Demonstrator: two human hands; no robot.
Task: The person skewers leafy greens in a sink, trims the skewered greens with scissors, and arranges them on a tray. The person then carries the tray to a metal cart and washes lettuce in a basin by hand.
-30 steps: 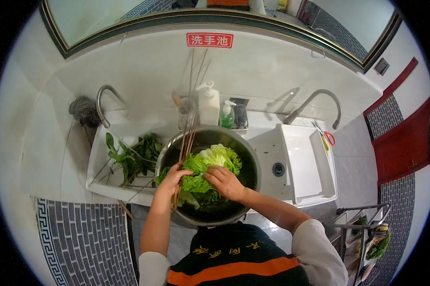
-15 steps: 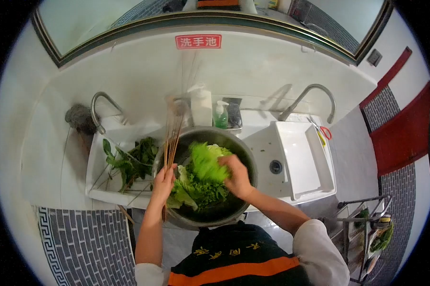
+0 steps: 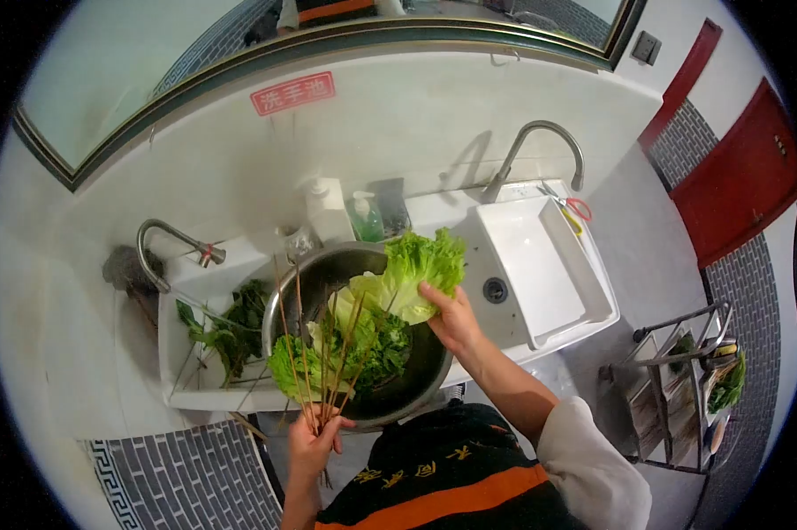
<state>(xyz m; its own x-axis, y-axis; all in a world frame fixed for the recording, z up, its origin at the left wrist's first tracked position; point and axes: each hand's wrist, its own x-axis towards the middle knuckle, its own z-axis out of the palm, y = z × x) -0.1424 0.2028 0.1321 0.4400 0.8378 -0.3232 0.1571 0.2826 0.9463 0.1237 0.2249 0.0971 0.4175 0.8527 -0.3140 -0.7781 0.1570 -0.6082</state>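
Observation:
My left hand is closed round a bundle of thin wooden skewers, which fan upward over the near left of the bowl. In my right hand is a lettuce leaf, pinched between thumb and fingers above the bowl's right rim. Beneath them stands a large metal bowl with curly green leaves and more lettuce inside. Skewers cross in front of part of the greens.
Dark leafy stems lie in the left sink basin under a curved faucet. A white tray sits on the right, with red-handled scissors behind it. Soap bottles stand along the wall. A wheeled rack is at right.
The skewers have come down from upright to fanned out, and my left hand has moved nearer to me. My right hand has shifted right with the lettuce leaf. The view has turned.

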